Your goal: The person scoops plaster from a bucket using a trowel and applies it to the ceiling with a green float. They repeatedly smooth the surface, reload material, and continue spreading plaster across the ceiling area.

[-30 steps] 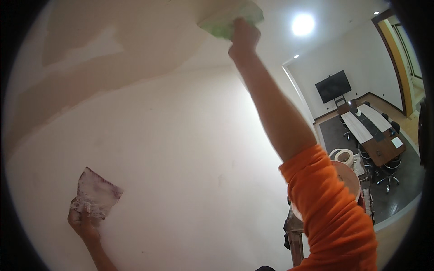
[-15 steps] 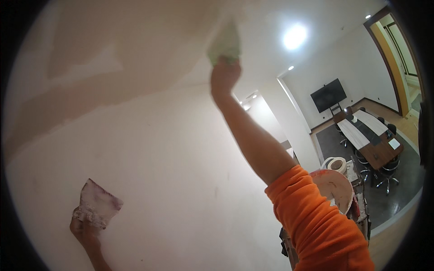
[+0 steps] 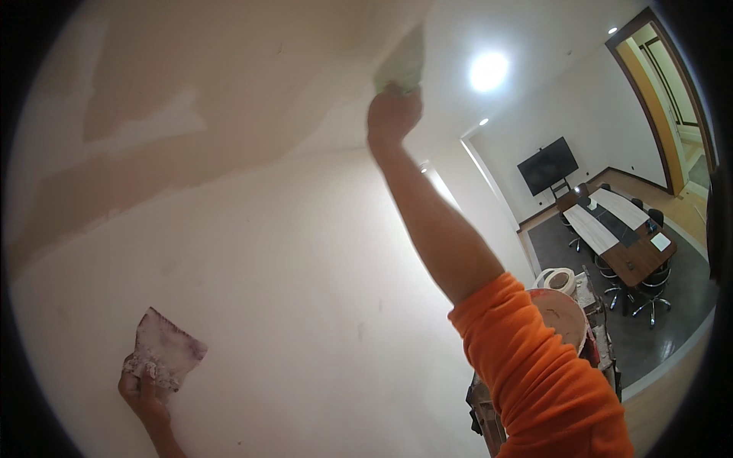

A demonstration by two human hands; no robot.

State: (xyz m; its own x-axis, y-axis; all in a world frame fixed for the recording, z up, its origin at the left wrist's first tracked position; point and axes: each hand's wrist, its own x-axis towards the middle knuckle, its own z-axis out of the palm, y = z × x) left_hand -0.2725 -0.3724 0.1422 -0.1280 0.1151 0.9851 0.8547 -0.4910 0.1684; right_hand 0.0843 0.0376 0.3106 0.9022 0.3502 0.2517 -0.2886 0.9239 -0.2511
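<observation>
Raised high overhead, my right hand (image 3: 395, 114) is closed on a pale green putty scraper (image 3: 403, 61), its blade up against the ceiling and slightly blurred. The ceiling bears a broad beige patch of damp-looking putty (image 3: 252, 107) to the left of that blade. Low on the left, my left hand (image 3: 143, 389) grips a second, putty-smeared scraper (image 3: 174, 347) with a whitish-pink blade. It is held in front of the white wall (image 3: 290, 290); whether it touches the wall I cannot tell.
Beside my orange sleeve stands a bucket (image 3: 563, 317) with putty-coloured contents. A roll of tape (image 3: 561, 280) lies behind it among cluttered gear. Farther right are a long meeting table (image 3: 641, 263) with chairs, a black screen (image 3: 547, 166) and a doorway (image 3: 645, 99). A bright ceiling light (image 3: 489, 71) shines.
My right hand and the green scraper have shifted right along the ceiling. My left hand stays nearly in place with its scraper. The whole view has tilted slightly.
</observation>
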